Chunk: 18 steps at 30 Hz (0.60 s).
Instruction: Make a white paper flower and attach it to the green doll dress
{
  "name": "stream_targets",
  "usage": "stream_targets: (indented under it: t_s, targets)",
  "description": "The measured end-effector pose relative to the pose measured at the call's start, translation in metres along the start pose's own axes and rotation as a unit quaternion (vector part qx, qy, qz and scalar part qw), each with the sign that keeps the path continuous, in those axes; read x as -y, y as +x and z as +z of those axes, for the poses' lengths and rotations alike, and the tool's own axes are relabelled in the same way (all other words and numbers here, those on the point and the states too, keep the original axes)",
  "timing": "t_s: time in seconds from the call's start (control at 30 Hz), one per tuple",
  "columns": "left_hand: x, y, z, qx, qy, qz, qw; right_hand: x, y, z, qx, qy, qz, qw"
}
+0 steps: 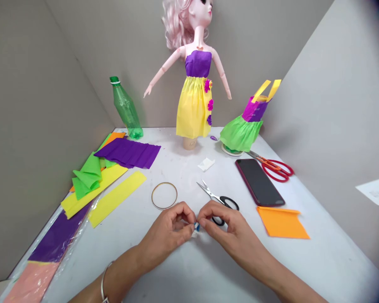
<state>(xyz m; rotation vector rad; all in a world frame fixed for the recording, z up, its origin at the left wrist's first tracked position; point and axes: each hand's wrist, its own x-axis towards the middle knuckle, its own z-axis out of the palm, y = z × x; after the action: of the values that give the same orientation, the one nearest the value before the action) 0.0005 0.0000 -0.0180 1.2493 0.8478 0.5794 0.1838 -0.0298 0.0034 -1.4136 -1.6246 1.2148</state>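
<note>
My left hand [173, 225] and my right hand [225, 223] meet low over the front middle of the table. Both pinch at a tiny blue and white piece [196, 227], mostly hidden by the fingertips, and its kind does not show. Just beyond my right hand lie small scissors with black handles [225, 202], their blades parted, partly covered by the hand. A thin gold bangle [152, 197] rests past my left hand. Farther back, a pink-haired doll [194, 109] in a purple and yellow crepe paper dress stands upright on a stand.
Folded crepe paper [129, 151] and a yellow strip [118, 198] lie left, near a green bottle [126, 107]. To the right are a phone [259, 182], red-handled scissors [276, 168], orange paper [282, 223] and a green-skirted paper dress [243, 132]. A white scrap [206, 164] lies mid-table.
</note>
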Motion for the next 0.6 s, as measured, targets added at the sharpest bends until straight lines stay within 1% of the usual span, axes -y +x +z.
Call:
stream_targets:
  t_s: [0.13, 0.23, 0.43, 0.6]
  targets:
    - [0.0, -0.0015, 0.0018, -0.001, -0.005, -0.01, 1.0, -0.0011, -0.0002, 0.002, -0.004, -0.02, 0.0, 1.0]
    - [0.0025, -0.0021, 0.0019, 0.003, -0.007, -0.013, 1.0, -0.004, 0.0001, 0.0036, -0.01, -0.03, -0.014, 0.999]
    - [0.0053, -0.0019, 0.0, -0.004, -0.002, -0.009, 1.0, -0.0056, -0.0008, 0.0045, -0.01, -0.058, -0.027, 0.998]
    - [0.0049, -0.0004, -0.0005, 0.001, -0.007, 0.004, 1.0, -0.0057, -0.001, 0.0043, -0.007, -0.052, -0.023, 0.998]
